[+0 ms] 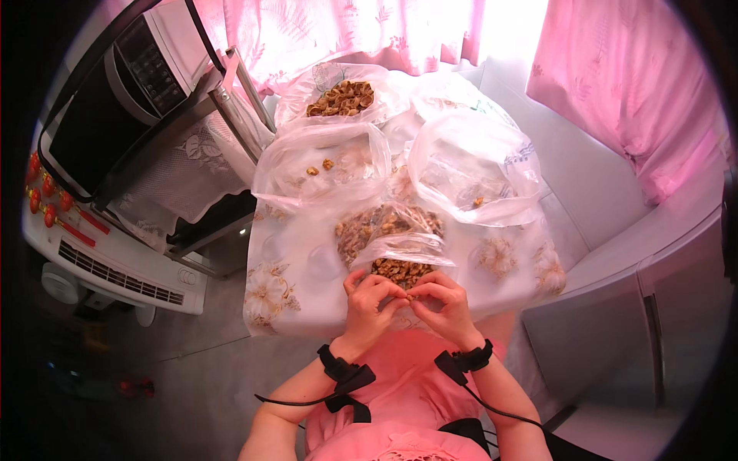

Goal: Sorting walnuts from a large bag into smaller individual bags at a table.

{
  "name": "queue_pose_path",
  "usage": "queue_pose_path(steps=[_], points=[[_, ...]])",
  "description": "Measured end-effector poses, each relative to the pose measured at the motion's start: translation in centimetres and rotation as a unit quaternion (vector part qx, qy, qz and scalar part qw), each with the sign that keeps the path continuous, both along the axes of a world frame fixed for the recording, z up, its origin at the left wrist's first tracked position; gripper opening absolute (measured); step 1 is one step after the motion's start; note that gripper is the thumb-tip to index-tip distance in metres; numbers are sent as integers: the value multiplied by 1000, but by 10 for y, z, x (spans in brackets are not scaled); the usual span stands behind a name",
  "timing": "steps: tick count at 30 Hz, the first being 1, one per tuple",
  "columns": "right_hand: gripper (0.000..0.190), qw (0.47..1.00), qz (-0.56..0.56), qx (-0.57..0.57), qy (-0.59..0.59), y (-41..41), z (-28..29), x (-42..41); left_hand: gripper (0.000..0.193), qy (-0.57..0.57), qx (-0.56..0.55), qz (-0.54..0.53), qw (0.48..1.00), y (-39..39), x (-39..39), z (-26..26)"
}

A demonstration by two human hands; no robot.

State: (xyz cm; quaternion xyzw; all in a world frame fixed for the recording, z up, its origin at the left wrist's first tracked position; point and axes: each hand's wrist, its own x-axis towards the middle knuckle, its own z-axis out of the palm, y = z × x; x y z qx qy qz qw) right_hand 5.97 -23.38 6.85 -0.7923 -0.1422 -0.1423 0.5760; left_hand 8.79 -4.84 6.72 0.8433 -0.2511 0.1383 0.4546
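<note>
Between my left hand (372, 299) and my right hand (441, 299), the fingertips pinch one small piece of walnut (410, 298). Both hands hover at the near mouth of a clear plastic bag (412, 245). Inside that bag lie many walnut kernels (400, 269), and its mouth faces me. Most of the piece is hidden by my fingers, so its exact shape cannot be told. Black straps with small devices and cables circle both wrists.
A floral tablecloth (323, 230) covers the table. Behind the kernels stand an opened plastic bag (277, 184) with two walnut pieces (320, 167) and another bag (513, 210) with one piece (478, 201). Walnut shells (343, 99) fill a farther bag. A microwave oven (109, 104) is at left.
</note>
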Motion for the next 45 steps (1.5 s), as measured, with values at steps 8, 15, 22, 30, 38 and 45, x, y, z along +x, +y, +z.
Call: queue_pose_path(steps=[8,15,22,30,38,45], points=[[20,994,-80,20,-69,-13,24,6,14,-89,-102,27,990,20,5,-5],[16,906,-252,-267,-212,-66,79,84,17,-47,-122,94,987,22,6,-8],[15,835,-254,-455,-176,-110,60,120,13,-45,-87,126,987,17,4,-10],[21,954,-157,-205,-152,-54,72,53,23,-49,-37,135,989,20,3,-11],[33,938,-130,-312,-83,-26,33,5,21,-19,-57,141,988,14,3,-4],[32,940,-121,-307,-91,-31,16,6,20,-26,-40,136,990,15,4,-7]])
